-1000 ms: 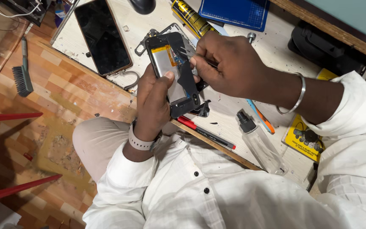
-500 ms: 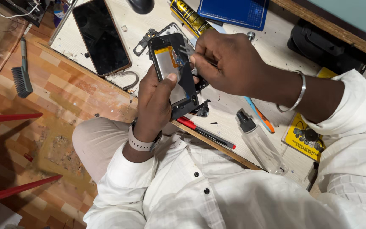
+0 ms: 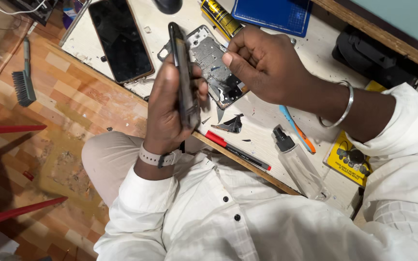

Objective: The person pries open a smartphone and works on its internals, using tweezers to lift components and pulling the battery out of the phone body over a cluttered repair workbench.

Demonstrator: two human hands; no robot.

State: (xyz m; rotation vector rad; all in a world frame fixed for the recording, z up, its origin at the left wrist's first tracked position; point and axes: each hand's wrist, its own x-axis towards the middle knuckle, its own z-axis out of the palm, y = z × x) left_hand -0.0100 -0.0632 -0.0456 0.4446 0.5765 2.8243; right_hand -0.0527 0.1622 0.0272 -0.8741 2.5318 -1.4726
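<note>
My left hand grips a dark opened phone turned edge-on, held upright above the bench's near edge. My right hand is closed just right of it, fingers pinched together near the thumb; what it pinches is too small to see. Under the right hand a grey phone frame with exposed parts lies on the white bench. A second phone with a dark screen lies face up at the left of the bench.
On the bench lie a red-and-black pen, an orange-and-blue tool, a clear spray bottle, a yellow glue tube, a blue mat and black shards. A brush rests on the tiled floor at left.
My left hand has turned the phone from showing its open inside to edge-on and lifted it. The right hand has pulled away from it slightly, uncovering the grey frame on the bench.
</note>
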